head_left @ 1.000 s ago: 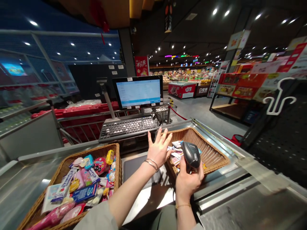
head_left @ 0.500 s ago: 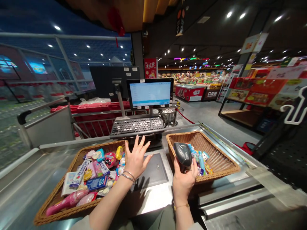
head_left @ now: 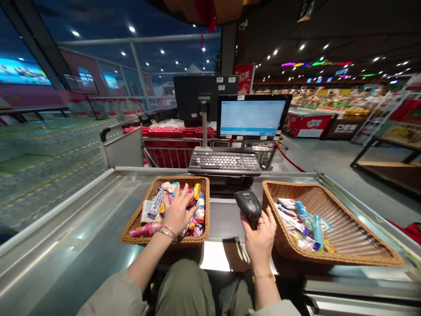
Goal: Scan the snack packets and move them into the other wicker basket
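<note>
My right hand (head_left: 260,236) grips a black handheld barcode scanner (head_left: 249,205), held upright above the steel checkout counter (head_left: 82,232) between two wicker baskets. My left hand (head_left: 176,211) hovers with fingers spread over the left basket (head_left: 131,226), which is full of small colourful packets and sweets; it holds nothing. The right basket (head_left: 345,237) holds a few flat packets and tubes along its left side.
A keyboard (head_left: 224,162) and a lit till screen (head_left: 251,117) stand behind the baskets. A dark scale plate (head_left: 226,215) lies between them. Red shopping baskets and a metal rail are stacked behind the till. Shop shelves and freezers fill the right background.
My left hand swung from the right basket across to above the left basket. The view turned left, and the scanner stayed in my right hand.
</note>
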Motion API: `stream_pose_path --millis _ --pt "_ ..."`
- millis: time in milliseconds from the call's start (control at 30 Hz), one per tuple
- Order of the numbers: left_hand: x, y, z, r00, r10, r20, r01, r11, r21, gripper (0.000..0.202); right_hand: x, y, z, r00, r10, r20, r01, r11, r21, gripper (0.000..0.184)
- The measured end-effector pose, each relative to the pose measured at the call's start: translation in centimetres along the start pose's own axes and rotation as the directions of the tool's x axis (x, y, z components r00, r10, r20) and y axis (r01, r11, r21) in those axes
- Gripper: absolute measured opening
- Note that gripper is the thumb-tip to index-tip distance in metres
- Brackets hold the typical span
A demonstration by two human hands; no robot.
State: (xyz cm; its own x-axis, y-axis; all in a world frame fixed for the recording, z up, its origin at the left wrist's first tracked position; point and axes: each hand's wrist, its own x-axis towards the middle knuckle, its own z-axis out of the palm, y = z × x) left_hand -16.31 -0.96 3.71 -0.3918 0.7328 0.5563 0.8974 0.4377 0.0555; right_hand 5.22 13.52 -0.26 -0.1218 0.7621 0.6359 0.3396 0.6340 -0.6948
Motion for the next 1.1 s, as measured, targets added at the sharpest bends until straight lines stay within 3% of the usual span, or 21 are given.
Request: stream_pose_path --millis 400,600,733,867,1100 --pt "-2.6 -5.3 -1.0 0.978 -0.087 0.191 0.076 0.995 0.061 0.045 -1.2 -1.1 1.6 0.936 -0.200 0.291 0.194 0.980 0.050 0.036" --pt "-3.0 -7.3 -1.0 0.954 -0.095 0.284 0.073 0.994 0.087 0.046 -1.4 -1.4 2.0 0.913 -0.249 0.324 0.241 0.968 0.064 0.034" --pt "-2.6 -8.4 -1.0 0.895 -0.123 0.428 0.070 0.988 0.137 0.051 -1.4 -1.2 2.2 0.893 -0.290 0.343 0.284 0.956 0.069 0.032" --pt "-2.0 -9.2 -0.8 0.860 -0.093 0.502 0.014 0.987 0.160 0.049 -1.4 -1.3 2.4 0.889 -0.325 0.323 0.316 0.945 0.081 0.030" --pt "-1.3 -9.1 -0.2 0.861 -0.028 0.507 -0.036 0.993 0.116 0.046 -1.4 -1.2 2.6 0.890 -0.337 0.309 0.326 0.941 0.087 0.029"
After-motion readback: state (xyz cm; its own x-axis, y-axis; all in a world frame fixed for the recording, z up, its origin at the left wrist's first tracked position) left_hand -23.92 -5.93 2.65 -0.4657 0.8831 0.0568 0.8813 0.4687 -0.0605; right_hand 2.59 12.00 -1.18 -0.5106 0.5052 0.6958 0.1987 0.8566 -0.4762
